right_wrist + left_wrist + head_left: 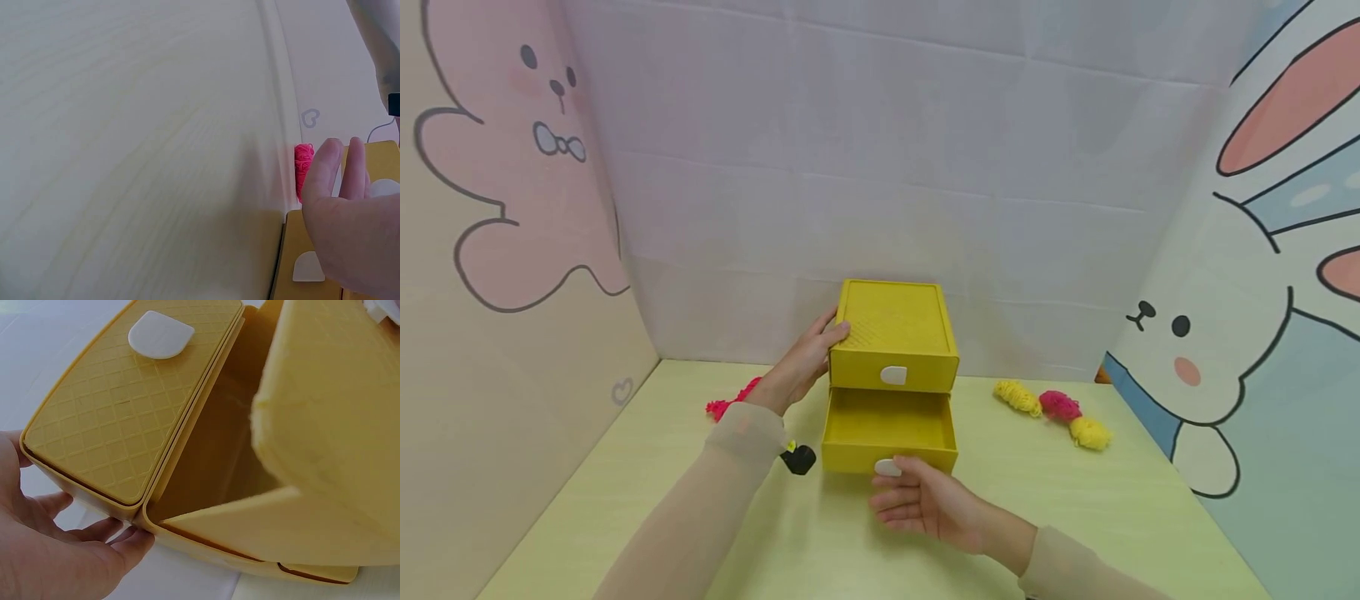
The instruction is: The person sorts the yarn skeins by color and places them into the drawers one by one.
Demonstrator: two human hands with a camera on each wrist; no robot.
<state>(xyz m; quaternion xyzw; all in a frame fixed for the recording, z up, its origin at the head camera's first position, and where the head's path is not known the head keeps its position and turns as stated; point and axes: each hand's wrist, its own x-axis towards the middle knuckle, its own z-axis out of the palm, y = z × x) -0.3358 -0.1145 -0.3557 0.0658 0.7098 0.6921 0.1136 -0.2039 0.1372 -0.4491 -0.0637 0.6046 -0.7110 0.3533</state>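
A yellow plastic drawer box [895, 321] stands on the table in the head view, its lower visible drawer [887, 417] pulled out and bare inside. The upper drawer [125, 412], with a white tab handle [161, 334], sits flush. My left hand [801, 362] grips the box's left side, thumb over the top edge and fingers against the side wall. At the front, my right hand [928, 504] pinches the pulled-out drawer's white handle [886, 467], the other fingers loosely bent below it. Part of that handle is hidden behind the hand.
Pink yarn [722, 408] lies left of the box, partly behind my left wrist. To the right are yellow yarn [1018, 397], pink yarn [1061, 406] and more yellow yarn [1090, 433]. A small black device [798, 459] shows beside my left cuff. Fabric walls [880, 167] enclose the table.
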